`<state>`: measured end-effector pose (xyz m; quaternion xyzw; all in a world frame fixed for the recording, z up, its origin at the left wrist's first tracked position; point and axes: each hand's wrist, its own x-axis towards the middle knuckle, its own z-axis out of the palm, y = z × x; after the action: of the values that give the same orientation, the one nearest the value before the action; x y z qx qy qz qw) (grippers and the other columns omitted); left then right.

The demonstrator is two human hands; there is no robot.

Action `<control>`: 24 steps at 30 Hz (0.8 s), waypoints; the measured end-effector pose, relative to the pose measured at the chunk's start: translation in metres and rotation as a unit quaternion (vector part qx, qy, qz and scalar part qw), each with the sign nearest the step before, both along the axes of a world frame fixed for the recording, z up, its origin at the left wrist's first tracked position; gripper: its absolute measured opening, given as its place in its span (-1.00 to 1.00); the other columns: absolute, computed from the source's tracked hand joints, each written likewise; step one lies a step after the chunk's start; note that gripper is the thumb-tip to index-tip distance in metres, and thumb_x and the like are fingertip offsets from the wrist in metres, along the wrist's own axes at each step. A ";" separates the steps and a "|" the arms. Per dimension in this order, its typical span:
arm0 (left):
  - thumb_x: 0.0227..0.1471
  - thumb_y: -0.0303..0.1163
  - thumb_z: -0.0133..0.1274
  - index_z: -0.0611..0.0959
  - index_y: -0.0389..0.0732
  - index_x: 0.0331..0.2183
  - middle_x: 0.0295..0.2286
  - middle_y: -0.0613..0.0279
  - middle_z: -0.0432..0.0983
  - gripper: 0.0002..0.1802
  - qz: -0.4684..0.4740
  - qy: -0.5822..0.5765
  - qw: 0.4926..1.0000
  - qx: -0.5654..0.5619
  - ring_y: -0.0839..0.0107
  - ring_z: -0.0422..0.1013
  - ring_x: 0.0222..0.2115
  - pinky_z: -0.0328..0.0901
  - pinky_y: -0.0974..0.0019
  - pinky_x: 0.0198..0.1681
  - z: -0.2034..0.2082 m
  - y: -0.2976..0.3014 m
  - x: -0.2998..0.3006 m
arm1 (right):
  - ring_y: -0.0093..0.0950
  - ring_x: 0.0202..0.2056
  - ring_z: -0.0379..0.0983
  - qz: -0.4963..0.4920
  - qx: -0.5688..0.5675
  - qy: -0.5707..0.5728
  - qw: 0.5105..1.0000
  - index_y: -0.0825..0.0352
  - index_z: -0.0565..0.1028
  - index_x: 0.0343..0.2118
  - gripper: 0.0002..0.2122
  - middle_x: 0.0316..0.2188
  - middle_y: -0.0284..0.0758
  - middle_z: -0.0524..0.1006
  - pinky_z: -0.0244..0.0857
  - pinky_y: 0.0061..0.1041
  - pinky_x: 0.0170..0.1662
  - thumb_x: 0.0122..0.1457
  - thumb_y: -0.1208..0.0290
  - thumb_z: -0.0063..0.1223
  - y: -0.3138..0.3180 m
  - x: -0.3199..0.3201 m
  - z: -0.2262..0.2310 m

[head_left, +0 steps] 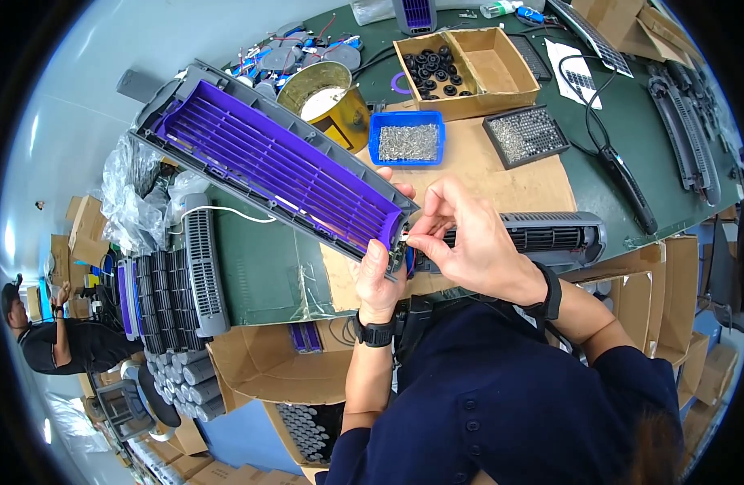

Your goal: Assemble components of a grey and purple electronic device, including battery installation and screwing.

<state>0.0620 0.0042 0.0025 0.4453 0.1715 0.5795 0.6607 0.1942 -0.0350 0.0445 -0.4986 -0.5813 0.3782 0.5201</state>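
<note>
A long grey fan housing with a purple slatted grille (283, 158) is held up at a slant over the bench. My left hand (378, 279) wraps round its near lower end, thumb in front and fingertips showing behind. At that same end my right hand (469, 242) pinches something small, seemingly a thin wire or connector, beside the exposed wiring; the fingertips hide most of it. Behind my right hand lies another grey fan body (554, 238) with a black ribbed rotor, flat on the bench edge.
Beyond the housing stand a blue tray of screws (408, 139), a black tray of small metal parts (524, 136), a cardboard box with black wheels (497, 65) and a yellow tin (348, 121). An electric screwdriver (628, 190) lies right. Another person (73, 343) is at far left.
</note>
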 end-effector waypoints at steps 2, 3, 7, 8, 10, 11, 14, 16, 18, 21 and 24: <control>0.00 0.10 0.10 0.16 -0.24 0.21 0.13 0.01 0.20 -0.07 0.000 -0.002 1.000 0.000 0.15 0.28 0.08 0.23 0.02 0.14 -0.001 0.001 -0.001 | -0.49 -0.43 0.57 -0.005 0.003 -0.003 1.000 0.38 0.23 -0.33 -0.68 -0.53 -0.21 0.54 0.42 -0.52 -0.36 -0.01 0.71 0.21 0.000 -0.001 0.000; -0.03 0.11 0.13 0.17 -0.26 0.20 0.12 0.01 0.21 -0.05 -0.003 0.004 1.000 0.000 0.15 0.29 0.07 0.23 0.03 0.13 -0.002 0.001 -0.002 | -0.48 -0.43 0.57 -0.007 0.003 -0.016 1.000 0.39 0.23 -0.33 -0.68 -0.52 -0.21 0.54 0.42 -0.52 -0.36 -0.01 0.71 0.20 -0.001 -0.001 0.000; -0.18 0.10 0.29 0.22 -0.19 0.19 0.10 0.04 0.21 0.03 -0.001 0.035 0.999 -0.006 0.19 0.30 0.02 0.23 0.11 0.10 0.005 -0.002 -0.002 | -0.47 -0.44 0.56 0.002 0.005 -0.041 0.999 0.39 0.23 -0.32 -0.68 -0.53 -0.22 0.53 0.42 -0.52 -0.37 0.00 0.71 0.19 0.000 -0.001 0.001; -0.18 0.10 0.29 0.22 -0.19 0.19 0.10 0.04 0.21 0.03 -0.001 0.036 0.999 -0.007 0.19 0.30 0.02 0.23 0.11 0.10 0.006 -0.002 -0.003 | -0.47 -0.44 0.56 0.003 0.004 -0.040 0.999 0.39 0.23 -0.32 -0.68 -0.53 -0.22 0.53 0.42 -0.52 -0.37 0.00 0.71 0.19 -0.001 -0.002 0.000; -0.19 0.10 0.29 0.22 -0.19 0.19 0.10 0.04 0.22 0.03 -0.008 0.032 0.999 -0.003 0.19 0.30 0.03 0.23 0.10 0.10 0.006 -0.001 -0.003 | -0.48 -0.44 0.56 -0.003 0.007 -0.028 1.000 0.39 0.22 -0.32 -0.68 -0.53 -0.23 0.52 0.42 -0.52 -0.37 0.00 0.72 0.19 -0.001 -0.001 -0.002; -0.19 0.10 0.29 0.22 -0.19 0.19 0.10 0.04 0.22 0.03 -0.008 0.032 0.999 -0.003 0.19 0.30 0.03 0.23 0.10 0.10 0.006 -0.001 -0.003 | -0.48 -0.44 0.56 -0.003 0.007 -0.028 1.000 0.39 0.22 -0.32 -0.68 -0.53 -0.23 0.52 0.42 -0.52 -0.37 0.00 0.72 0.19 -0.002 -0.001 -0.002; -0.19 0.08 0.31 0.22 -0.19 0.19 0.10 0.04 0.22 0.03 -0.012 0.014 0.999 -0.030 0.19 0.29 0.03 0.22 0.09 0.12 0.006 -0.002 -0.003 | -0.48 -0.45 0.56 -0.009 -0.008 -0.008 1.000 0.39 0.23 -0.33 -0.69 -0.54 -0.23 0.52 0.42 -0.51 -0.37 0.01 0.72 0.18 -0.002 -0.001 -0.001; -0.20 0.06 0.32 0.22 -0.19 0.19 0.11 0.05 0.21 0.03 -0.021 0.004 0.999 -0.034 0.19 0.29 0.04 0.23 0.09 0.12 0.005 -0.003 -0.003 | -0.49 -0.45 0.55 -0.012 0.000 -0.006 1.000 0.39 0.23 -0.35 -0.70 -0.54 -0.23 0.52 0.42 -0.50 -0.38 0.01 0.72 0.17 -0.002 -0.002 -0.001; -0.20 0.05 0.33 0.23 -0.19 0.18 0.11 0.05 0.21 0.02 -0.018 0.008 0.999 -0.027 0.19 0.29 0.04 0.23 0.09 0.12 0.007 -0.003 -0.002 | -0.47 -0.46 0.55 -0.004 -0.002 -0.022 1.000 0.39 0.24 -0.35 -0.71 -0.55 -0.22 0.52 0.42 -0.49 -0.39 0.00 0.73 0.16 -0.002 -0.002 0.001; -0.21 0.05 0.34 0.24 -0.21 0.18 0.10 0.01 0.23 0.03 -0.004 0.021 1.000 -0.012 0.19 0.31 0.03 0.24 0.10 0.11 0.009 -0.005 0.000 | -0.41 -0.49 0.55 0.006 0.011 -0.078 0.997 0.40 0.25 -0.36 -0.72 -0.57 -0.22 0.50 0.41 -0.48 -0.42 -0.01 0.73 0.15 -0.002 -0.003 0.006; -0.22 0.05 0.35 0.24 -0.22 0.17 0.09 -0.03 0.25 0.04 0.000 0.035 0.999 -0.007 0.20 0.33 0.03 0.25 0.12 0.11 0.008 -0.004 -0.001 | -0.25 -0.52 0.52 0.001 0.042 -0.138 0.989 0.40 0.25 -0.34 -0.73 -0.61 -0.19 0.47 0.37 -0.39 -0.46 -0.04 0.75 0.08 0.000 -0.006 0.004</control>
<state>0.0609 -0.0002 0.0104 0.4606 0.1985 0.5624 0.6574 0.1879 -0.0353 0.0484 -0.5233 -0.6636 0.2817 0.4544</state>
